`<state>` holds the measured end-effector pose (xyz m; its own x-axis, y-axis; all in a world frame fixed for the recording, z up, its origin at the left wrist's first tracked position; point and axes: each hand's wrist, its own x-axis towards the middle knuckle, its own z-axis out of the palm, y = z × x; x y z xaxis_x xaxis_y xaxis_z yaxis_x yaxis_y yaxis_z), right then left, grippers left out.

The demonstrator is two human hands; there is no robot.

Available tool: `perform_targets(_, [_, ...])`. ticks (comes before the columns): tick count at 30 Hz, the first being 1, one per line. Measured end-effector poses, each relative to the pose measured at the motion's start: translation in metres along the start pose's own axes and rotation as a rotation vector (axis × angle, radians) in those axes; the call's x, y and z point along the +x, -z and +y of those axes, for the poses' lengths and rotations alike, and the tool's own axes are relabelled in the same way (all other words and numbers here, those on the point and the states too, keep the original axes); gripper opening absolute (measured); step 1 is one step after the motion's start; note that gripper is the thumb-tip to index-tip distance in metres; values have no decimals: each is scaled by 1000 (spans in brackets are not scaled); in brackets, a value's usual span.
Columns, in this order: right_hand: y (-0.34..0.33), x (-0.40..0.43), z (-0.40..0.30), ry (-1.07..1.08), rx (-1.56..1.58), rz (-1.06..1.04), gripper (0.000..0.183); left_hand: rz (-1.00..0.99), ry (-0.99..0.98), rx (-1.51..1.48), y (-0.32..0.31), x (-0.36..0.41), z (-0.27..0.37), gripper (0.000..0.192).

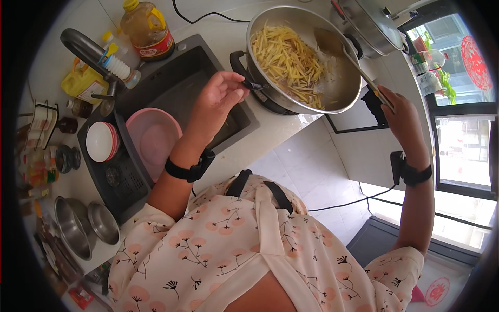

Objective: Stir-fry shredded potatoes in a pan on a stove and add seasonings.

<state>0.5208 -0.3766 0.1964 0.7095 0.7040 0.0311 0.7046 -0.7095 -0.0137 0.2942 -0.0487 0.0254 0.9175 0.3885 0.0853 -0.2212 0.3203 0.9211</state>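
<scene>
A wide steel pan with two black handles stands on a dark round cooker base at the counter's edge. Pale yellow shredded strips, possibly potato, fill its left half. My left hand has thumb and fingers around the lower end of the pan's left handle. In my right hand is the handle of a spatula. Its broad blade rests against the pan's far right inner wall, beside the strips. Black bands circle both wrists.
Left of the pan is a dark sink with a pink basin, stacked bowls and a faucet. An oil jug stands behind it. A lidded steel pot sits beyond the pan. A black cable hangs at right.
</scene>
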Motion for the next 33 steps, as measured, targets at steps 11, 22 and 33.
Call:
perform_targets(11, [20,-15,-57,311,-187,-108,51,-4,19,19,-2,4,-1,19])
perform_targets(22, [112,-93,-60,109,-258,-246,42,0,31,-20,-5,7,-5,12])
perform_targets(33, [39,-24,-25,-71,-277,-132,45,-16,55,13,6,0,0,14])
